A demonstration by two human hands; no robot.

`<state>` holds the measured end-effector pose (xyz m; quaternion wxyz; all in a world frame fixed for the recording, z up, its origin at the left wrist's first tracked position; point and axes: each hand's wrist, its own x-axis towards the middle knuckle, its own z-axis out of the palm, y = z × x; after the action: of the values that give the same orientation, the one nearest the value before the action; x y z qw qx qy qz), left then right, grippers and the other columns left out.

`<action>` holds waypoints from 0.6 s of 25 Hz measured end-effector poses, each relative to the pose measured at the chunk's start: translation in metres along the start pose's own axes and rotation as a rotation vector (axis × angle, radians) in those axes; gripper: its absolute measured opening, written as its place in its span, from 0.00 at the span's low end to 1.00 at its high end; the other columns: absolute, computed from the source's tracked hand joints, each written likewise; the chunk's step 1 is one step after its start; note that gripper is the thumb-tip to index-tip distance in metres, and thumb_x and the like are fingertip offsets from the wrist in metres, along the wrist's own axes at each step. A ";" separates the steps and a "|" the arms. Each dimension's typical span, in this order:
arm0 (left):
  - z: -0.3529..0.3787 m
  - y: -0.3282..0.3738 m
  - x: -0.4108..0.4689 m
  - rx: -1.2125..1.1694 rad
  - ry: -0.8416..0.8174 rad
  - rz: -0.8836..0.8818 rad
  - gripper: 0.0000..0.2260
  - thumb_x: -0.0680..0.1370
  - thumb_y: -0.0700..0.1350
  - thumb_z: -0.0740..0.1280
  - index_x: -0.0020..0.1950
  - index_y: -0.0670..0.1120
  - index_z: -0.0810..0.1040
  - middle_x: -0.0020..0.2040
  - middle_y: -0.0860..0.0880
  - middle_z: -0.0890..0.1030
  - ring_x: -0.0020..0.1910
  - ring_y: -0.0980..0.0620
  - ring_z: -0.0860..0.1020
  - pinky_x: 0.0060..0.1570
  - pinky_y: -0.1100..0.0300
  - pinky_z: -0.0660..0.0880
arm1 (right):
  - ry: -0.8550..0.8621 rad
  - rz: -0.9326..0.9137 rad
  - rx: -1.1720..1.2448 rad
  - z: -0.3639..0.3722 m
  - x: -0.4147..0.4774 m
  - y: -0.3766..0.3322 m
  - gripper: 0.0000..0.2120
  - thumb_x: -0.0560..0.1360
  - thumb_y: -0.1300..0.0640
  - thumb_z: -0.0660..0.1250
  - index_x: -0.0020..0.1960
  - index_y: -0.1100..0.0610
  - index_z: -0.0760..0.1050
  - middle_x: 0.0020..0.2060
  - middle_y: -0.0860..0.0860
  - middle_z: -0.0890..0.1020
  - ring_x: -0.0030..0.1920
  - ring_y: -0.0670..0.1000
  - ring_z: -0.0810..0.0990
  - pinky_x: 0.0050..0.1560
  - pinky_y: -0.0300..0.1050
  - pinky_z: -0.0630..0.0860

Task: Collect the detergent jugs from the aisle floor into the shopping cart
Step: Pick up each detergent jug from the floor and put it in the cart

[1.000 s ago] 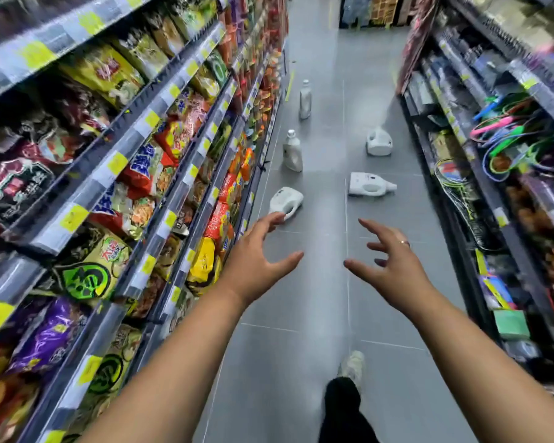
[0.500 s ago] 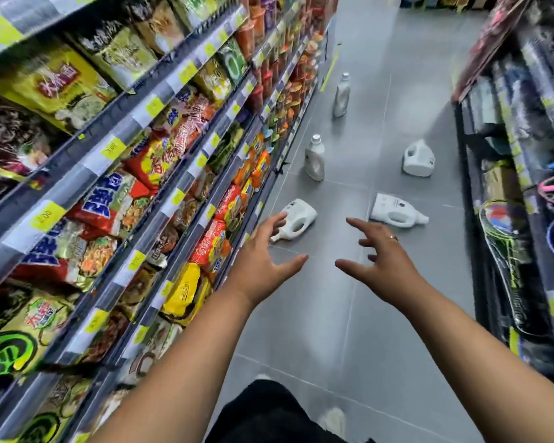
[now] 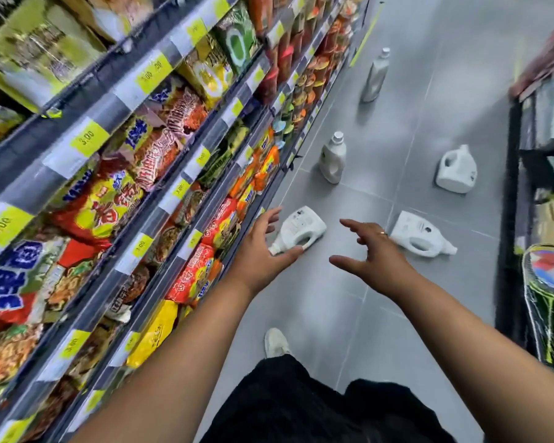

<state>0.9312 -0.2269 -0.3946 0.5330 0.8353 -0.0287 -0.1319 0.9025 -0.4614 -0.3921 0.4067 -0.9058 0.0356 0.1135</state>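
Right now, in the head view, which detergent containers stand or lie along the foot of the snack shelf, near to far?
tipped white jug → upright white jug → tall grey bottle

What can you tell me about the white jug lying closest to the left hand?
The jug is white, plastic-looking, with a moulded handle loop, a white cap and a printed label panel. It lies on its side on the grey tiled floor beside the snack shelving, cap pointing toward the person. The left hand, fingers spread, overlaps its cap end; whether it touches cannot be told.
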 end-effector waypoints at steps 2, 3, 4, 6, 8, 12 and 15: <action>0.007 -0.008 0.033 0.002 0.017 -0.054 0.33 0.69 0.50 0.77 0.71 0.55 0.65 0.65 0.55 0.72 0.64 0.56 0.72 0.63 0.60 0.70 | -0.051 0.004 -0.018 -0.003 0.037 0.016 0.35 0.68 0.43 0.74 0.71 0.41 0.65 0.64 0.48 0.69 0.62 0.46 0.72 0.59 0.39 0.66; 0.011 -0.014 0.045 -0.003 0.021 -0.077 0.33 0.69 0.50 0.76 0.71 0.55 0.66 0.64 0.56 0.72 0.64 0.57 0.72 0.63 0.61 0.70 | -0.072 0.001 -0.025 -0.003 0.053 0.024 0.35 0.68 0.43 0.74 0.71 0.42 0.65 0.64 0.48 0.70 0.62 0.48 0.72 0.59 0.39 0.65; 0.019 -0.023 0.061 0.000 0.034 -0.118 0.32 0.70 0.49 0.76 0.70 0.54 0.66 0.64 0.57 0.72 0.63 0.59 0.72 0.62 0.62 0.70 | -0.093 -0.001 -0.030 -0.001 0.074 0.033 0.34 0.68 0.44 0.75 0.71 0.42 0.66 0.64 0.49 0.70 0.63 0.48 0.72 0.59 0.38 0.65; 0.040 -0.041 0.093 0.023 0.048 -0.191 0.30 0.70 0.48 0.76 0.69 0.55 0.67 0.64 0.56 0.73 0.61 0.60 0.72 0.62 0.61 0.70 | -0.147 0.009 -0.045 0.002 0.115 0.058 0.34 0.68 0.45 0.75 0.71 0.43 0.66 0.63 0.49 0.71 0.64 0.49 0.72 0.59 0.38 0.64; 0.063 -0.065 0.129 0.057 0.059 -0.239 0.32 0.69 0.50 0.76 0.70 0.53 0.67 0.66 0.53 0.73 0.63 0.56 0.73 0.64 0.57 0.71 | -0.230 -0.011 -0.052 0.010 0.159 0.088 0.33 0.68 0.46 0.75 0.70 0.43 0.67 0.62 0.48 0.72 0.63 0.49 0.72 0.59 0.39 0.65; 0.098 -0.112 0.185 0.077 0.144 -0.352 0.35 0.67 0.54 0.75 0.71 0.51 0.67 0.68 0.50 0.73 0.64 0.52 0.73 0.63 0.55 0.71 | -0.358 -0.031 -0.059 0.030 0.233 0.139 0.33 0.67 0.46 0.76 0.69 0.42 0.67 0.62 0.48 0.73 0.63 0.50 0.73 0.61 0.43 0.68; 0.125 -0.167 0.223 0.098 0.193 -0.400 0.33 0.69 0.50 0.76 0.71 0.50 0.67 0.68 0.50 0.73 0.64 0.52 0.73 0.60 0.60 0.70 | -0.454 -0.065 -0.097 0.066 0.284 0.182 0.33 0.67 0.47 0.76 0.69 0.45 0.69 0.63 0.50 0.74 0.63 0.50 0.74 0.61 0.41 0.68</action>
<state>1.0992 -0.3077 -0.6366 0.4555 0.8578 0.1824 -0.1528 1.1379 -0.5254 -0.6334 0.3639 -0.8762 -0.0914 0.3025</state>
